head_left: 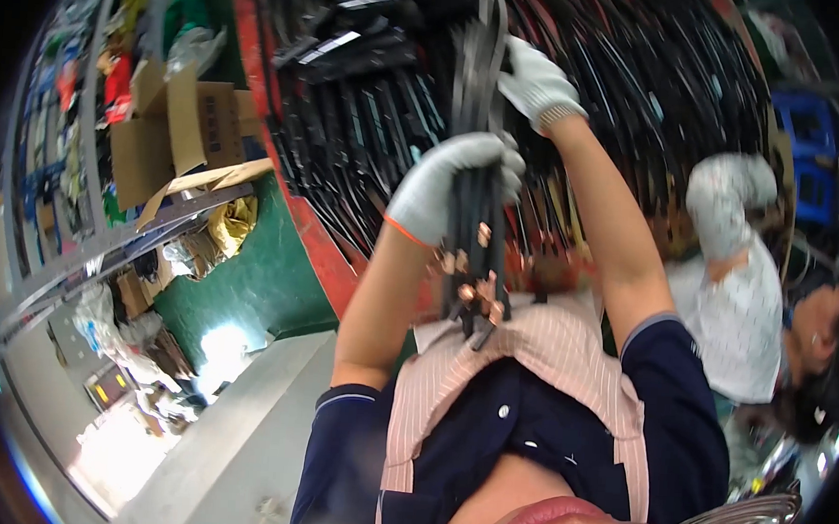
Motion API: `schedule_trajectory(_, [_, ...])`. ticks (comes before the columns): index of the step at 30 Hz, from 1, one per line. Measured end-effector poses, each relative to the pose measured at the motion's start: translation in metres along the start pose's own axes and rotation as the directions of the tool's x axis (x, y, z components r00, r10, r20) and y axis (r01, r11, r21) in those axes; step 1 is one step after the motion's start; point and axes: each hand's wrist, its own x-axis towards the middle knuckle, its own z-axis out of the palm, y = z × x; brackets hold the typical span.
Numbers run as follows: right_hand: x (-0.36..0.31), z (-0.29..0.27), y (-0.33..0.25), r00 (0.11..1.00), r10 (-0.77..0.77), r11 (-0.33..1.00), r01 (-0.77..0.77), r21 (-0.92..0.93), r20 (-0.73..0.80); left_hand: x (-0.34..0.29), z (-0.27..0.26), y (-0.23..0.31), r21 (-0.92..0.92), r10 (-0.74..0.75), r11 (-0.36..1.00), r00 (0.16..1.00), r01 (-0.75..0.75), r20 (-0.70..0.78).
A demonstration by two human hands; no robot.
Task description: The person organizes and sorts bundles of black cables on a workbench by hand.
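Clamps the left hand (449,179) mid-frame on a near-vertical bundle of black cables (471,208), with copper ends (467,292) toward the lower edge, blurred and cut off above. Rightward, holds the right hand (543,85) beside it; cannot tell whether gripping.

Harsh glare on green floor (270,272), motion blur by right hand (543,85), dark fisheye rim

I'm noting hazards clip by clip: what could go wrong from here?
The left hand grips a whole bundle of black strands whose ends sit unevenly, so a few might slip out.
The copper-coloured ends point toward the striped apron and could snag it.
The bundle's upper part extends over the many loose strands on the table, so they might tangle or get mixed.
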Motion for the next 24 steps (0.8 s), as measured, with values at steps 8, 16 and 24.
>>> schedule_trajectory(8, [0.013,-0.042,-0.090,0.751,-0.652,0.754,0.657,0.022,-0.102,0.038,-0.030,-0.070,-0.227,0.094,0.970,0.996,-0.091,0.004])
schedule_trajectory(16, [0.037,0.020,-0.127,0.892,-0.343,0.837,0.433,-0.335,0.296,0.029,-0.036,-0.059,-0.052,0.029,0.998,0.999,-0.031,-0.029])
schedule_trajectory(24, [0.040,-0.020,-0.105,0.924,-0.344,0.874,0.251,0.416,0.166,0.038,-0.045,-0.063,-0.146,0.002,0.989,1.000,-0.001,0.006])
